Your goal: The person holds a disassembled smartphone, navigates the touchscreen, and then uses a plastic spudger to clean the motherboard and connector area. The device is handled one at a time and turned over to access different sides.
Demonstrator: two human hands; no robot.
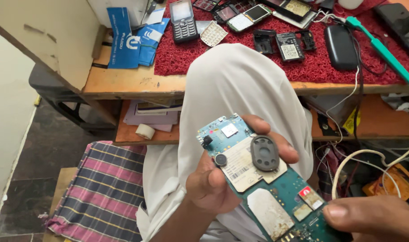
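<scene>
My left hand [213, 181] grips a bare phone circuit board [263, 192] from below, thumb on its left edge and fingers curled over the top right. The board is blue-green with a white label, a small metal shield, a round black buzzer and an oval black speaker gasket [264, 153] on its face. My right hand [375, 218] pinches the board's lower right end with the thumb on top. The board is held over my knee in pale cloth [231, 80].
A wooden bench [132, 83] holds a red mat [182, 54] with several phones, phone shells and parts, a black case [341, 47] and a green-handled tool [384, 51]. A lower shelf carries papers and tape roll [145, 131]. Cables hang right. Checked cloth [101, 188] lies lower left.
</scene>
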